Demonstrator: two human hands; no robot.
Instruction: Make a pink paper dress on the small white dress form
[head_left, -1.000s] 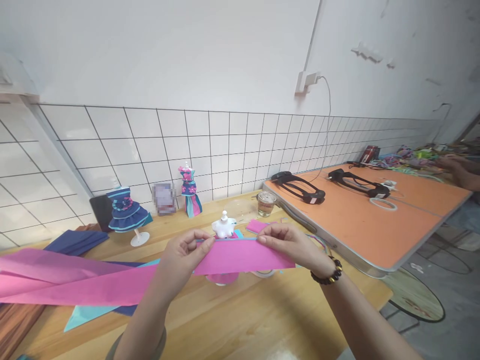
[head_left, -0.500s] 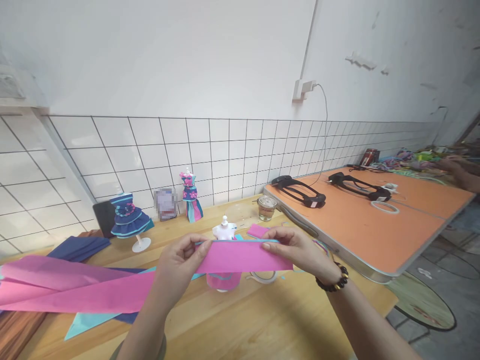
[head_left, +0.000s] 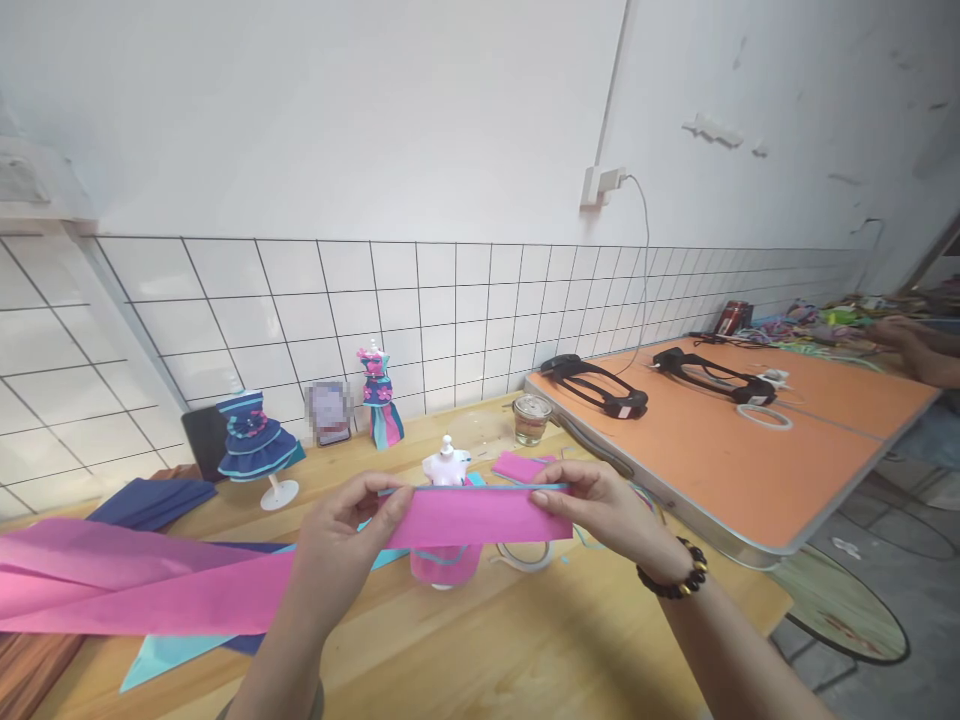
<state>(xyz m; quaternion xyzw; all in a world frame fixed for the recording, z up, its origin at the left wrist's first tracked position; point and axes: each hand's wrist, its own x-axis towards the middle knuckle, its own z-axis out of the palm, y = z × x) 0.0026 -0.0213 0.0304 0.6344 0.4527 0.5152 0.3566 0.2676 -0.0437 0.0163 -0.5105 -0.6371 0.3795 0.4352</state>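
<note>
A flat pink strip with a blue top edge [head_left: 476, 516] is stretched level between my two hands. My left hand [head_left: 349, 525] pinches its left end, thumb in front. Near the right end, my right hand [head_left: 592, 505] grips the top edge between thumb and fingers. Behind the strip stands a small white dress form [head_left: 445, 466], its middle hidden; a pink skirt with a light blue line [head_left: 445, 567] shows below. Right of it lie a roll of tape [head_left: 525, 556] and a folded pink piece [head_left: 517, 466], partly covered by my right hand.
Pink [head_left: 150, 585] and navy sheets [head_left: 154, 502] lie at left. Two dressed mini forms, one navy [head_left: 255, 440], one multicoloured [head_left: 381, 400], stand by the tiled wall. A glass cup [head_left: 532, 420] stands near the orange table [head_left: 675, 450], which bears black headsets. Another person's hand [head_left: 915, 340] shows far right.
Both hands still hold the strip up. My left hand has shifted slightly left, and my right hand now sits closer to the strip's right end. The view has moved a little.
</note>
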